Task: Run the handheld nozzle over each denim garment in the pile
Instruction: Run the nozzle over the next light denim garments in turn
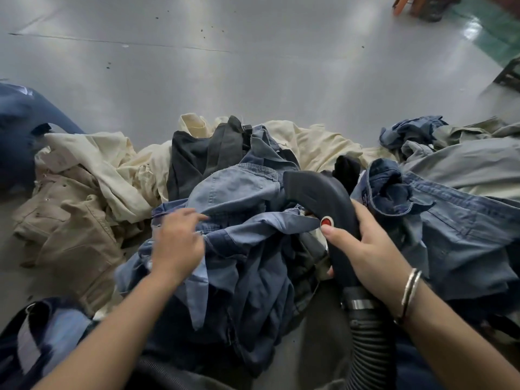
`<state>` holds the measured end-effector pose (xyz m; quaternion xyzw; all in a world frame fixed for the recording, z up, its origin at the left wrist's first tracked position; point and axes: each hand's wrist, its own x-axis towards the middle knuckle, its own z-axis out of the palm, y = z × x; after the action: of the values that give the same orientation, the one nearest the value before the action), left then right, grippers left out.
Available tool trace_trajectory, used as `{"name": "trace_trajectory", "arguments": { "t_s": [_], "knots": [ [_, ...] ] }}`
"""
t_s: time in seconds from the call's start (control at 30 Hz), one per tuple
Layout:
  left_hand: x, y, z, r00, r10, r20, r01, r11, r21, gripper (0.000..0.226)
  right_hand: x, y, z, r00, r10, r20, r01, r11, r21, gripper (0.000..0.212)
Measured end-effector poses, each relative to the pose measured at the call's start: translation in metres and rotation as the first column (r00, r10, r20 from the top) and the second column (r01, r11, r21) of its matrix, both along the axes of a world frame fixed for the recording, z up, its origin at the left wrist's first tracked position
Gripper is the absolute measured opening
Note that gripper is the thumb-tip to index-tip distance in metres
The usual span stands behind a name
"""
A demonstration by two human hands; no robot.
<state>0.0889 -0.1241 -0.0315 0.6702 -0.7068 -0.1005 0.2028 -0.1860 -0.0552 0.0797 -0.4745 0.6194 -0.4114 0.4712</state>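
The right hand (pixel 363 246) grips the black nozzle (pixel 323 204) by its handle, fingers wrapped round it and the thumb resting just below the red button (pixel 326 221). The corrugated hose (pixel 368 339) trails back beneath the right wrist. The nozzle's mouth points away from the person, down onto the light blue denim garment (pixel 233 190) lying between the two hands, at the top of the denim pile (pixel 253 263). The left hand (pixel 177 240) rests on that blue cloth with fingers loosely bent; whether it pinches the fabric or only presses it is hard to tell.

To do this pass well, the left hand should probably pull the cloth flat and taut so the nozzle mouth meets an even surface, not folds. The right hand would best draw the nozzle slowly along the panel, keeping the mouth close to the cloth. More denim (pixel 450 220) lies beyond the right hand, and beige garments (pixel 84 198) beyond the left hand, on the floor (pixel 253 66).
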Motion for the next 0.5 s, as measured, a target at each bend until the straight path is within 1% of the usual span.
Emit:
{"name": "trace_trajectory", "arguments": {
  "t_s": [0.03, 0.07, 0.1, 0.17, 0.2, 0.23, 0.27, 0.3, 0.33, 0.4, 0.43, 0.47, 0.5],
  "knots": [
    [-0.016, -0.001, -0.001, 0.994, -0.105, -0.014, 0.105, 0.994, -0.002, 0.033, -0.001, 0.001, -0.001, 1.0, 0.0, -0.019, 0.0, 1.0, -0.015, 0.047],
    [-0.03, -0.002, -0.005, 0.986, -0.167, -0.012, 0.167, 0.985, 0.041, 0.034, -0.003, 0.001, -0.001, 0.999, -0.004, -0.032, 0.003, 1.0, -0.027, 0.047],
    [-0.042, -0.003, -0.011, 0.979, -0.202, 0.019, 0.199, 0.975, 0.102, 0.042, -0.004, 0.002, -0.001, 0.999, -0.01, -0.041, 0.008, 0.999, -0.035, 0.048],
    [-0.053, -0.004, -0.029, 0.963, -0.231, 0.141, 0.187, 0.944, 0.271, 0.065, -0.008, 0.002, -0.001, 0.998, -0.031, -0.047, 0.029, 0.999, -0.04, 0.049],
    [-0.054, -0.003, -0.036, 0.944, -0.248, 0.218, 0.164, 0.925, 0.343, 0.072, -0.009, 0.002, 0.0, 0.998, -0.042, -0.049, 0.04, 0.998, -0.041, 0.048],
    [-0.052, -0.001, -0.041, 0.92, -0.27, 0.285, 0.146, 0.909, 0.39, 0.071, -0.011, 0.001, 0.0, 0.997, -0.048, -0.053, 0.046, 0.998, -0.04, 0.046],
    [-0.049, 0.0, -0.045, 0.893, -0.304, 0.33, 0.151, 0.896, 0.417, 0.064, -0.012, 0.001, 0.0, 0.997, -0.049, -0.057, 0.047, 0.998, -0.037, 0.046],
    [-0.047, 0.002, -0.046, 0.876, -0.347, 0.335, 0.179, 0.879, 0.443, 0.056, -0.013, 0.001, 0.0, 0.997, -0.047, -0.06, 0.045, 0.998, -0.031, 0.048],
    [-0.045, 0.002, -0.043, 0.87, -0.388, 0.304, 0.212, 0.851, 0.48, 0.051, -0.013, 0.001, 0.0, 0.997, -0.045, -0.062, 0.043, 0.999, -0.026, 0.051],
    [-0.043, 0.003, -0.034, 0.848, -0.458, 0.266, 0.243, 0.783, 0.573, 0.04, -0.013, 0.0, 0.0, 0.998, -0.04, -0.056, 0.039, 0.999, -0.018, 0.055],
    [-0.039, 0.004, -0.029, 0.833, -0.492, 0.255, 0.236, 0.731, 0.641, 0.034, -0.012, 0.001, 0.0, 0.998, -0.035, -0.05, 0.034, 0.999, -0.014, 0.056],
    [-0.033, 0.006, -0.024, 0.821, -0.524, 0.227, 0.207, 0.643, 0.737, 0.029, -0.01, 0.002, 0.0, 0.998, -0.027, -0.049, 0.026, 1.0, -0.01, 0.057],
    [-0.026, 0.009, -0.019, 0.818, -0.545, 0.181, 0.159, 0.518, 0.841, 0.026, -0.009, 0.003, 0.0, 0.998, -0.017, -0.054, 0.017, 1.0, -0.003, 0.057]
  ]
}}
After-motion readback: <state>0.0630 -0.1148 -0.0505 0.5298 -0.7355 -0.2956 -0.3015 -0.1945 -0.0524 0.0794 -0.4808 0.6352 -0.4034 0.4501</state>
